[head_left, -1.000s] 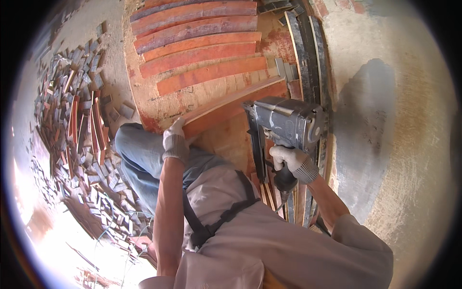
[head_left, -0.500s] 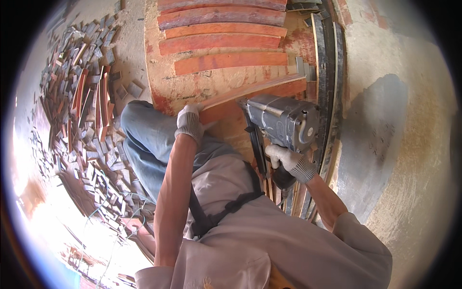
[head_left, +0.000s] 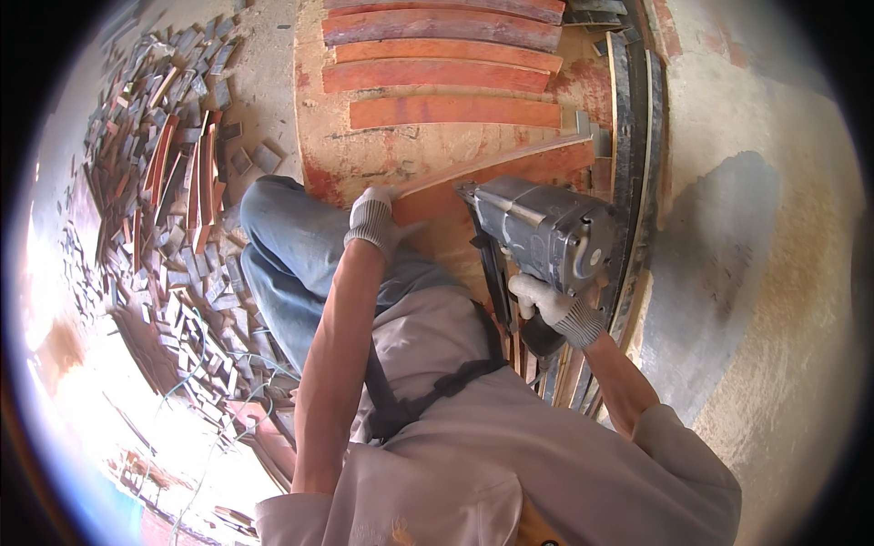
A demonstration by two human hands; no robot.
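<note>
In a pale knitted glove, my left hand (head_left: 371,211) is closed on the near left end of a reddish wooden board (head_left: 496,177), which slants up to the right with a strip of lighter wood along its far edge. My gloved right hand (head_left: 539,300) wraps the handle of a dark grey nail gun (head_left: 537,223). The gun's nose points left, at or close to the board's near side; whether they touch I cannot tell. Its long magazine slopes down toward my lap.
Several curved reddish strips (head_left: 455,111) lie in rows on a stained wooden panel (head_left: 319,155) ahead. Long dark-edged boards (head_left: 624,118) run along its right side. Small wood offcuts (head_left: 196,264) are heaped on the floor to my left, with a thin hose (head_left: 202,346) among them.
The whole scene has shifted slightly to the right in view. My left hand still grips the board's end, and the nail gun stays close to the board.
</note>
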